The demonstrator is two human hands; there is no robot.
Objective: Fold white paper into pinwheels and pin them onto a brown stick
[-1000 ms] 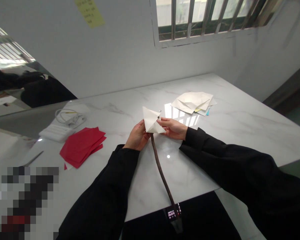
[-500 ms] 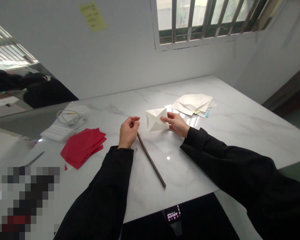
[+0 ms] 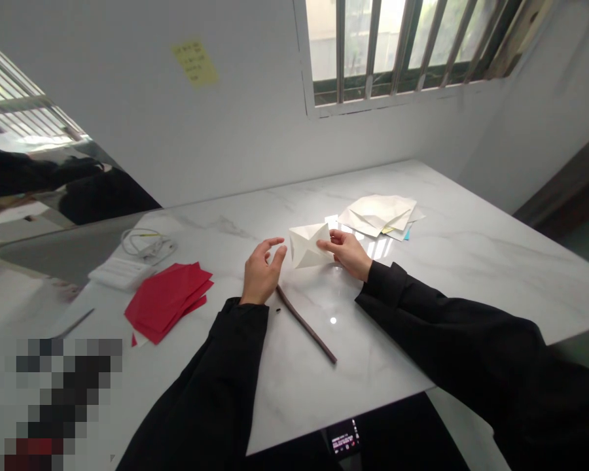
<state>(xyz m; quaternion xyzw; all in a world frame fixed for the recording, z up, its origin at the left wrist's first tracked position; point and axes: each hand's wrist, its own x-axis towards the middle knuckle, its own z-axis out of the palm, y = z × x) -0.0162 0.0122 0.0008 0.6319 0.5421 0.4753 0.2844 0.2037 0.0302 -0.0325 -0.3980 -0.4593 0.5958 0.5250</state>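
Note:
My right hand (image 3: 351,254) pinches a small cream-white paper envelope (image 3: 308,243) at its right edge, thumb on the near face. Creased flaps meet in the middle of that face. At the envelope's left edge, my left hand (image 3: 262,273) hovers with thumb and fingers apart, just short of touching the paper. Below it a thin brown stick (image 3: 308,322) lies slanting on the marble-look table (image 3: 392,347). The stick's upper end is hidden by my left hand. A tiny dark bit (image 3: 278,310) sits beside the stick.
Red envelopes (image 3: 169,301) lie stacked at left, by a white box (image 3: 120,273) and a coiled white cable (image 3: 147,243). Cream papers (image 3: 380,214) are piled at the back right. A dark device with a lit screen (image 3: 344,439) is at the front edge.
My left thumb and fingers have spread apart from a closer curl and moved nearer the envelope. The stick's angle has shifted slightly. The whole view has moved a little.

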